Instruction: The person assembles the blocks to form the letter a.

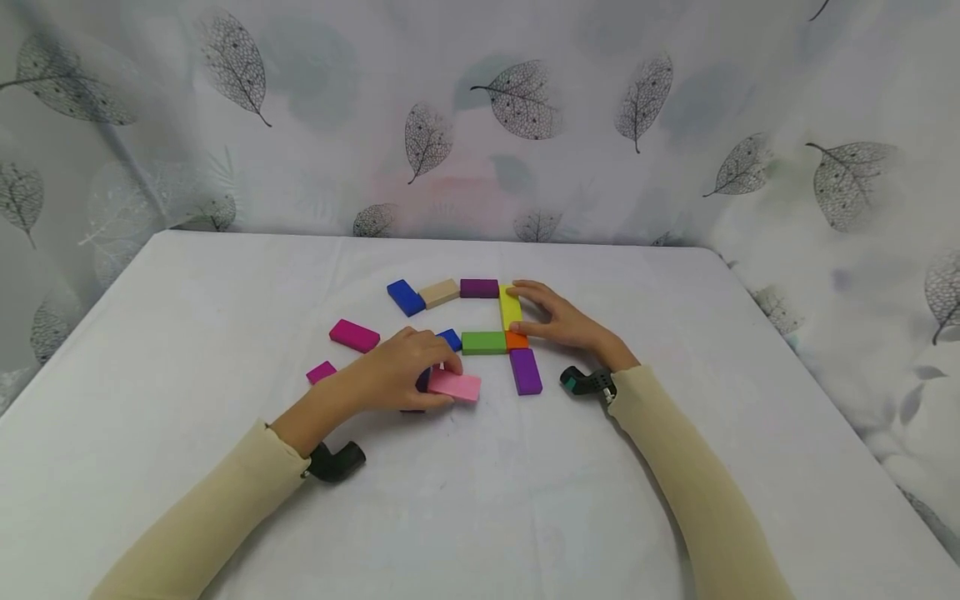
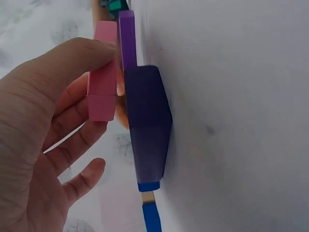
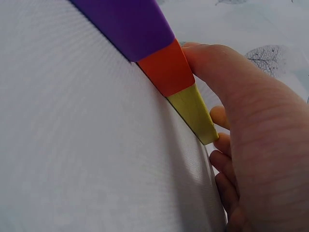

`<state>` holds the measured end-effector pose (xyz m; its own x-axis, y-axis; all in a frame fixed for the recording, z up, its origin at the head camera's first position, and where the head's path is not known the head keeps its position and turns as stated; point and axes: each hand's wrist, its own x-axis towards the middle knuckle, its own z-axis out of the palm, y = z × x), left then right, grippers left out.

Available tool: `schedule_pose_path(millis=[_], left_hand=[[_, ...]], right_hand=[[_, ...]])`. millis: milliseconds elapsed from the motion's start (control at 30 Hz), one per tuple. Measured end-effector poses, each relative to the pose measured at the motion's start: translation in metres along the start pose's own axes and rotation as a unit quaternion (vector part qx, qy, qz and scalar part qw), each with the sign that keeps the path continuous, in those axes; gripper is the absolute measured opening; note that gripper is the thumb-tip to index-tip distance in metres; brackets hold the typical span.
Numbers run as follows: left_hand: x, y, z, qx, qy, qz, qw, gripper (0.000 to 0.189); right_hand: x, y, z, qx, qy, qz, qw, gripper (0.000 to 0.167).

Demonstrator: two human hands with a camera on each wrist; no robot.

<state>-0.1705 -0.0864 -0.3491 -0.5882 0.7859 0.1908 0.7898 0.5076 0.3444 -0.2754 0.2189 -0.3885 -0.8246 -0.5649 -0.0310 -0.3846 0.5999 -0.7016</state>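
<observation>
My left hand (image 1: 405,367) pinches a pink block (image 1: 459,386) between thumb and fingers. In the left wrist view the pink block (image 2: 102,72) is raised off the table, beside a dark navy block (image 2: 147,121) that lies on the cloth. The head view shows that navy block only in part, behind the left fingers. My right hand (image 1: 566,321) holds a yellow block (image 1: 510,307), with thumb and fingertips near its two ends. An orange block (image 1: 517,340) touches the yellow one, between a green block (image 1: 483,342) and a purple block (image 1: 526,372).
Beyond the hands, a dark purple block (image 1: 479,288), a wooden block (image 1: 439,293) and a blue block (image 1: 406,297) form a bent row. Another blue block (image 1: 450,338) shows behind the left hand. Two magenta blocks lie at left, the larger magenta block (image 1: 355,335) farther back. White cloth covers the table (image 1: 562,500).
</observation>
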Motion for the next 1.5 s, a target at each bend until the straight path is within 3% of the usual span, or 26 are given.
schedule_pose_path(millis=[233, 633, 1100, 1500], left_hand=[[-0.001, 0.006, 0.006, -0.006, -0.017, 0.013, 0.9998, 0.028], [-0.003, 0.015, 0.006, 0.01, -0.066, -0.001, 0.9978, 0.028], [-0.014, 0.017, 0.007, 0.022, -0.033, 0.037, 0.9985, 0.026], [-0.019, 0.017, 0.004, 0.025, -0.035, 0.026, 0.9988, 0.026]], right_hand=[[0.0, 0.0, 0.001, 0.0, 0.003, -0.007, 1.0, 0.068], [-0.001, -0.001, 0.001, -0.009, 0.001, -0.004, 0.9999, 0.068], [-0.002, -0.005, 0.001, -0.012, 0.003, -0.008, 0.9999, 0.067], [-0.001, -0.003, 0.001, -0.021, 0.001, -0.005, 0.9998, 0.067]])
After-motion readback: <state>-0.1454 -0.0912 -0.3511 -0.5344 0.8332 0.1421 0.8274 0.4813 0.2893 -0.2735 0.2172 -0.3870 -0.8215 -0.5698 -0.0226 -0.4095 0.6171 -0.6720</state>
